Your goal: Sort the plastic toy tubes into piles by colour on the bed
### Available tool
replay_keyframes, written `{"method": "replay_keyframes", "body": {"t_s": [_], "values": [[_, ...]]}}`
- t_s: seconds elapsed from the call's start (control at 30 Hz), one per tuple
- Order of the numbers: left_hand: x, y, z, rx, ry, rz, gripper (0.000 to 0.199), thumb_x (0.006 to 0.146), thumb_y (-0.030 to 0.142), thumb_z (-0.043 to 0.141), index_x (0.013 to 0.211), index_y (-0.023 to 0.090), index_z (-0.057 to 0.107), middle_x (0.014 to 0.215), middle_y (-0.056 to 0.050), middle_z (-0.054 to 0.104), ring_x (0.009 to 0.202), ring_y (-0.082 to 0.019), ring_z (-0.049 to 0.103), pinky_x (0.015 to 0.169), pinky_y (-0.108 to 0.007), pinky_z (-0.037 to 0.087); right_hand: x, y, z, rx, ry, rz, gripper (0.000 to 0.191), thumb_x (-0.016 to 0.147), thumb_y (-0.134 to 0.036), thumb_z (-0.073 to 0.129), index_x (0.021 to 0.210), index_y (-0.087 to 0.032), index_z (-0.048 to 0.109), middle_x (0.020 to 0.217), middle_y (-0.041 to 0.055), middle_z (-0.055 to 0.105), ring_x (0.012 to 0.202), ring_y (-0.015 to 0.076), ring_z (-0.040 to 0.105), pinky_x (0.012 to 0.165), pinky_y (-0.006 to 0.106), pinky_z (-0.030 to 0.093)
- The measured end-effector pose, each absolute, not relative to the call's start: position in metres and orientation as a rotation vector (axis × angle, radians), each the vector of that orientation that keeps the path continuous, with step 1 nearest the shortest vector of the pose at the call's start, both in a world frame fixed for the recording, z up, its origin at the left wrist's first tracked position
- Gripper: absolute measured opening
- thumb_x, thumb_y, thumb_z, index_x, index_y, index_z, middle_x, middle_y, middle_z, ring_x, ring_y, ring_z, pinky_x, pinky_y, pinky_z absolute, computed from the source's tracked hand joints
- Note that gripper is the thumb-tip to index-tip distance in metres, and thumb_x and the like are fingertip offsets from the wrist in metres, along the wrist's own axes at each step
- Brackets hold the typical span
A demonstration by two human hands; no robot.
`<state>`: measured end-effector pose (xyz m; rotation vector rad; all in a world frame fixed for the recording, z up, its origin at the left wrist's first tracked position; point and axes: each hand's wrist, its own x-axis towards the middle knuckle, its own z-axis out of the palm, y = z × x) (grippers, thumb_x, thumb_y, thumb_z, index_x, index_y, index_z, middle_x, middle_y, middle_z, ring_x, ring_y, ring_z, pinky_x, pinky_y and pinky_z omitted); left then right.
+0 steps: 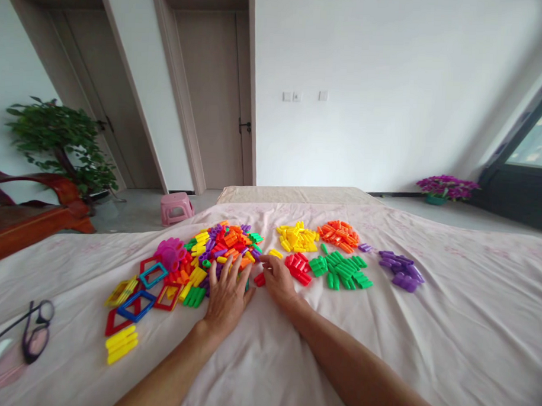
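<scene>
My left hand (227,293) lies over the near right edge of a mixed pile of coloured plastic building pieces (227,243), fingers spread. My right hand (278,280) is just right of that pile, fingers curled with the tips together by a purple piece; whatever they hold is hidden. A red piece (260,279) lies beside its thumb. Single-colour groups sit to the right: yellow pieces (297,236), orange pieces (338,235), red pieces (298,268), green pieces (346,269) and purple pieces (401,271). One yellow piece (276,253) lies apart, between the mixed pile and the groups.
Left of the pile are pink flower-shaped pieces (171,253), several square and triangular frames (124,311) and a yellow block (121,344). Eyeglasses (36,334) rest at the far left of the cloth (462,340). Beyond stand a pink stool (176,208) and a wooden chair (34,218).
</scene>
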<state>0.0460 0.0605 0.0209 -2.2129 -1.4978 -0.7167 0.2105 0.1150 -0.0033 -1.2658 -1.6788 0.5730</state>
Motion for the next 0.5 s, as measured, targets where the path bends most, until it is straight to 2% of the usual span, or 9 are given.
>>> {"method": "replay_keyframes", "body": {"t_s": [0.1,0.17,0.27,0.5], "values": [[0.038,0.065,0.020,-2.151,-1.501,-0.724,0.044,0.093,0.039,0.052,0.134,0.022,0.058,0.144,-0.015,0.054,0.136,-0.034,0.044,0.114,-0.064,0.019,0.213,0.108,0.006,-1.322,-1.875,0.391,0.042,0.076,-0.005,0.049,0.110,-0.020,0.068,0.104,0.0066,0.069,0.099,0.0206,0.061,0.089,0.032,0.047],[0.030,0.064,0.018,-2.121,-1.506,-0.737,0.044,0.093,0.038,0.054,0.133,0.021,0.058,0.142,-0.016,0.056,0.134,-0.035,0.046,0.113,-0.064,0.019,0.214,0.100,0.016,-1.337,-2.035,0.315,0.032,0.081,-0.010,0.053,0.105,-0.021,0.070,0.103,0.0064,0.070,0.100,0.0207,0.060,0.092,0.032,0.044],[0.014,0.059,0.015,-2.094,-1.511,-0.778,0.041,0.093,0.036,0.054,0.130,0.022,0.060,0.138,-0.014,0.060,0.132,-0.034,0.049,0.112,-0.062,0.021,0.213,0.088,0.030,-1.355,-2.211,0.203,0.019,0.090,-0.022,0.054,0.097,-0.021,0.071,0.099,0.0060,0.070,0.097,0.0195,0.058,0.090,0.030,0.042],[-0.034,0.057,0.014,-2.040,-1.562,-0.914,0.029,0.092,0.025,0.051,0.116,0.022,0.066,0.123,-0.008,0.070,0.118,-0.028,0.060,0.102,-0.049,0.039,0.215,0.087,0.039,-1.335,-2.413,0.048,0.019,0.093,-0.033,0.057,0.089,-0.020,0.070,0.096,0.0070,0.066,0.093,0.0200,0.055,0.083,0.030,0.042]]}}
